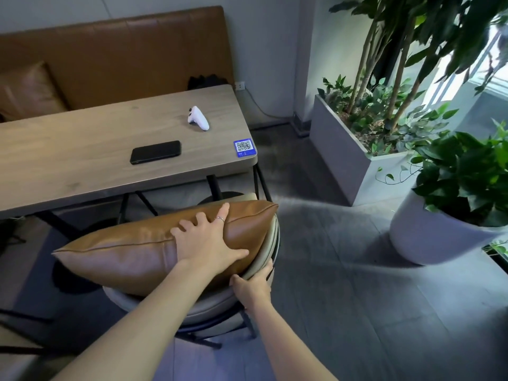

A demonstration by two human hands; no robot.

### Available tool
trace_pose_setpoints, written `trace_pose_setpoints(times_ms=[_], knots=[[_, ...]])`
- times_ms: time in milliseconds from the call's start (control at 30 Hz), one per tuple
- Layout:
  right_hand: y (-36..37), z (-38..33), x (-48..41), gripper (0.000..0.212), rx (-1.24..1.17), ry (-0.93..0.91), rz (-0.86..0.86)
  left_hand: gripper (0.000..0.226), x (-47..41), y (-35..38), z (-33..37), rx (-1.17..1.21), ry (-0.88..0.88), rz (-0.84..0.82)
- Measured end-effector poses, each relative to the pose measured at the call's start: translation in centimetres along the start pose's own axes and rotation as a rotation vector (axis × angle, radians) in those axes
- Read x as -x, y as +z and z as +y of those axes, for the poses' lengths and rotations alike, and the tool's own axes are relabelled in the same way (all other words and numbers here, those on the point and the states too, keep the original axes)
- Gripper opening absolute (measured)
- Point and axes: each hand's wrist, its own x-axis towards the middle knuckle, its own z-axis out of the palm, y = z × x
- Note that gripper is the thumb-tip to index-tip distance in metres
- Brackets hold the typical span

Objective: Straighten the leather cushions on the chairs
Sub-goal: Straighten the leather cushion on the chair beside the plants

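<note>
Now the left hand (210,243) is pressing flat, fingers spread, on the cushion (132,251) while the right hand (254,287) is clamping the chair (270,237) rim, so pushing evenly should be squaring it.

Tan leather cushion (143,251): plump, rectangular, piped seam along edge, glossy creased skin. We see it standing on long edge atop grey padded chair (198,306), leaning against curved backrest at its 3 o'clock end. Long axis runs from 8 o'clock corner, overhanging seat, to 2 o'clock corner above backrest rim. Second tan cushion (27,90): at frame's 10 o'clock, on brown leather bench seat, upright against backrest, partly cut by frame edge; we cannot tell its full shape.
</note>
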Motion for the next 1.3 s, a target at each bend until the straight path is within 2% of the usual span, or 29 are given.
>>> trace_pose_setpoints(times_ms=[133,667,833,1100,1300], knots=[[-0.7,1.4,0.5,0.112,0.038,-0.035,-0.002,0.115,0.9,0.1,0.4,-0.028,0.006,-0.014],[-0.8,1.0,0.6,0.123,0.054,-0.052,-0.024,0.111,0.2,-0.2,0.8,0.112,-0.028,-0.073],[0.0,1.5,1.0,0.117,0.076,-0.01,-0.009,0.108,0.3,0.3,-0.1,0.136,-0.032,-0.058],[0.9,1.2,0.8,0.12,0.066,-0.015,0.001,0.107,0.2,0.1,-0.8,0.154,-0.014,-0.079],[0.4,1.1,0.5,0.123,0.034,-0.002,-0.064,0.108,0.9,0.6,-0.9,0.142,-0.019,-0.061]])
